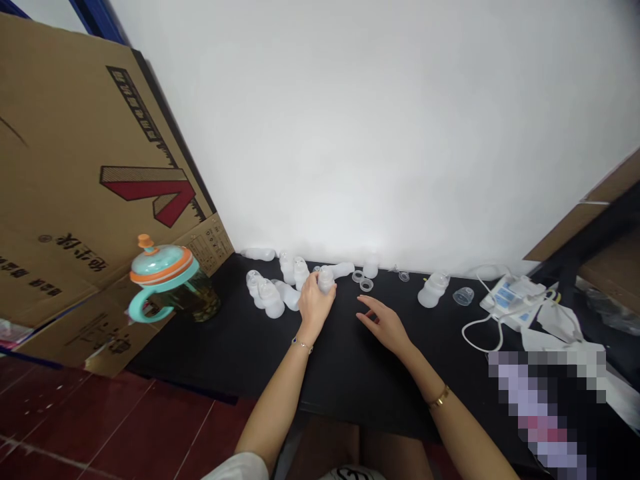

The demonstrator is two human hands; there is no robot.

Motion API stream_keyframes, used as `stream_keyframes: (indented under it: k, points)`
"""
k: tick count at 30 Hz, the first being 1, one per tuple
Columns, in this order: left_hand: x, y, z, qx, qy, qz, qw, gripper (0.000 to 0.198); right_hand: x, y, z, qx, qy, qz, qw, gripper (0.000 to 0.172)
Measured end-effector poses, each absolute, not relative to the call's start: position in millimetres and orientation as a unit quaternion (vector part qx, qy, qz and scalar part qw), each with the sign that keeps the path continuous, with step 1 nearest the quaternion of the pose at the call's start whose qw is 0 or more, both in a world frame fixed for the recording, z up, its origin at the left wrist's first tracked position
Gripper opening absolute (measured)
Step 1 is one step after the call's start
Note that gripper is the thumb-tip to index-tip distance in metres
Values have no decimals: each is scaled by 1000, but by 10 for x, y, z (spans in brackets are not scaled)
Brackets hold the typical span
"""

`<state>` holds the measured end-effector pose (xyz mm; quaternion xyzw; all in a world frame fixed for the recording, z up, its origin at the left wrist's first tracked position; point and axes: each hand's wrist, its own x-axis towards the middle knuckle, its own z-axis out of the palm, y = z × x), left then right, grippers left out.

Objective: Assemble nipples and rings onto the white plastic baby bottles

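Note:
My left hand (pixel 314 308) is wrapped round a small whitish baby bottle (pixel 327 277), which stands roughly upright near the middle of the black table (pixel 250 353). My fingers cover its lower part. To the right, my right hand (pixel 385 323) hovers with thumb and fingers apart and nothing between them. Left of the held bottle is a cluster of similar bottles (pixel 271 299), some upright and some lying down. Behind my right hand are a clear ring (pixel 366 285) and an upright whitish bottle (pixel 370 267). Farther right stands another bottle (pixel 434 290) beside a clear cap (pixel 463 296).
A large teal-and-orange lidded jug (pixel 173 283) with dark contents is at the left, before a cardboard box (pixel 75 167). A white power strip (pixel 515 300) with looped cables lies at the right, near crumpled white paper. A white wall (pixel 370 133) rises behind the table.

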<state>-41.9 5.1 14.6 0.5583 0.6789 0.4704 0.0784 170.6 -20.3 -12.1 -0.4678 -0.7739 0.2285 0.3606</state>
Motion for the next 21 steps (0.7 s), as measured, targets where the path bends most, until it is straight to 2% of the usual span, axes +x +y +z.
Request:
stream_keyframes:
  k: [9, 13, 21]
  points:
    - [-394, 6, 231, 552, 742, 379, 7, 48, 1700, -217, -114, -479, -785, 201, 339, 40]
    - [-412, -16, 262, 545, 756, 361, -23, 54, 1702, -221, -100, -486, -784, 196, 333, 40]
    - [-469, 4, 258, 527, 775, 342, -69, 52, 1706, -220, -93, -488, -784, 195, 330, 40]
